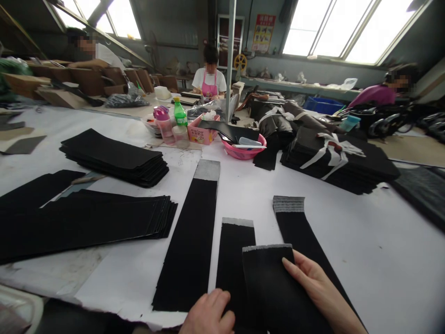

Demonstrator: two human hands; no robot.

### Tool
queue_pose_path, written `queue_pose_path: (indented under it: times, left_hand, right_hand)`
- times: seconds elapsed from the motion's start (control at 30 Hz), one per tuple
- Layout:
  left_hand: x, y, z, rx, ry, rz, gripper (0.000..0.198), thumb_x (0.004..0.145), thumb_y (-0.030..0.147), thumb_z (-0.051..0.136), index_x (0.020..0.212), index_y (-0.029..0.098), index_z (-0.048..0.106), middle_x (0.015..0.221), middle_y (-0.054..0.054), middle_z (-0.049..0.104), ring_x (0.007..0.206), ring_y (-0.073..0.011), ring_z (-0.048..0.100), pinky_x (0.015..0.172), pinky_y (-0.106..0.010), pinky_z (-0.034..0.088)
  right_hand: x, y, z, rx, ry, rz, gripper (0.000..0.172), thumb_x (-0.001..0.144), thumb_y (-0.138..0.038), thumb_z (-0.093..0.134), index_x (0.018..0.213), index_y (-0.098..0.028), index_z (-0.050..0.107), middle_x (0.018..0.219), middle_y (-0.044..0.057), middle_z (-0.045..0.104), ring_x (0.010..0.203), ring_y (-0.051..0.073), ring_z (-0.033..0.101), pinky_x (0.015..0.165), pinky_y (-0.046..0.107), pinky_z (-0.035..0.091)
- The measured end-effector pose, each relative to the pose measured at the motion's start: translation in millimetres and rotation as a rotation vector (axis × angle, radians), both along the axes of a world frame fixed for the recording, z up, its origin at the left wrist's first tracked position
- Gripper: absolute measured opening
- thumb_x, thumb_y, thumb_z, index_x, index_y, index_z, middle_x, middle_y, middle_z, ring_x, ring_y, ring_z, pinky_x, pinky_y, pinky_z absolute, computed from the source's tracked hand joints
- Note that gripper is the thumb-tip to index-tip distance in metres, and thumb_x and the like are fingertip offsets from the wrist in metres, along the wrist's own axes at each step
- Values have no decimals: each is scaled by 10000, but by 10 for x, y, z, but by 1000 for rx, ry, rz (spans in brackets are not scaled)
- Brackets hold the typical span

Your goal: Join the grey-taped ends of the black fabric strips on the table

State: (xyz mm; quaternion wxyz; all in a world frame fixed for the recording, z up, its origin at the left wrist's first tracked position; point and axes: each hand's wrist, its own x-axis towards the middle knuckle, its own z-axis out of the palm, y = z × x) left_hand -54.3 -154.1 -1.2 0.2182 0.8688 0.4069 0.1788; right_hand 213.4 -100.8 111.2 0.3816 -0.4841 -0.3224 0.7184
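Several long black strips with grey ends lie on the white table (365,260) in front of me. My right hand (320,290) rests with fingers stretched flat on the nearest black strip (271,287), at its right edge. My left hand (208,315) is at the bottom edge, fingers curled, touching the near end of the short middle strip (234,250). A long strip (194,241) lies to the left and another strip (299,232) to the right.
Stacks of black sheets sit at left (86,222) and farther back (114,157). A tied black bundle (337,160) lies at right. A pink bowl (243,150), pink box (201,132) and bottles (180,113) stand mid-table. Three other people work at the back.
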Motion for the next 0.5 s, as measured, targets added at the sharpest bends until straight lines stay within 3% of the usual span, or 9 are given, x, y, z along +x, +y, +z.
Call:
queue_pose_path:
  times: [0.03,0.1,0.17,0.23,0.33,0.43,0.5]
  left_hand:
    - [4,90,122,-57,-56,1,153,829,332,604,894,201,650,1035,-103,639,927,-256,603,729,-309,484]
    - [7,269,406,-374,-274,-10,350,837,493,582,1024,202,636,1025,-91,636,920,-237,601,792,-330,490]
    - [20,406,669,-742,-624,-31,567,826,646,500,1147,187,591,1022,-88,635,909,-211,604,838,-333,490]
    - [60,481,851,-970,-931,-37,679,780,696,521,1206,169,559,1027,-90,636,907,-202,606,865,-336,483]
    - [160,520,1012,-1099,-1084,80,576,780,565,643,1166,142,592,938,-76,658,803,-163,611,778,-284,493]
    - [243,569,1159,-1204,-1120,240,430,845,462,614,1105,119,622,800,-56,661,627,-105,579,582,-200,459]
    - [262,640,1234,-1249,-1216,272,403,864,430,596,1131,128,598,803,-57,663,578,-86,571,529,-175,437]
  right_hand:
    - [-38,-3,4,2,4,16,370,888,-433,646,1198,-231,637,1047,81,684,909,275,663,840,409,536]
    - [-106,-3,30,9,2,44,369,900,-432,630,1211,-234,628,1060,80,680,922,276,659,844,404,534]
    - [-167,8,70,28,-15,61,371,905,-434,622,1215,-230,625,1072,81,675,931,275,655,845,398,533]
    - [-228,29,121,45,-29,64,379,904,-444,620,1213,-226,626,1077,83,673,927,274,654,837,391,535]
    - [-315,78,227,45,-32,49,409,888,-472,629,1216,-229,618,1070,81,673,897,269,659,809,379,543]
    - [-361,158,320,35,-11,4,408,878,-473,641,1209,-239,600,1026,69,675,842,243,661,755,349,551]
    - [-354,248,302,44,-21,-7,368,871,-457,657,1155,-227,605,937,53,676,764,208,654,701,314,547]
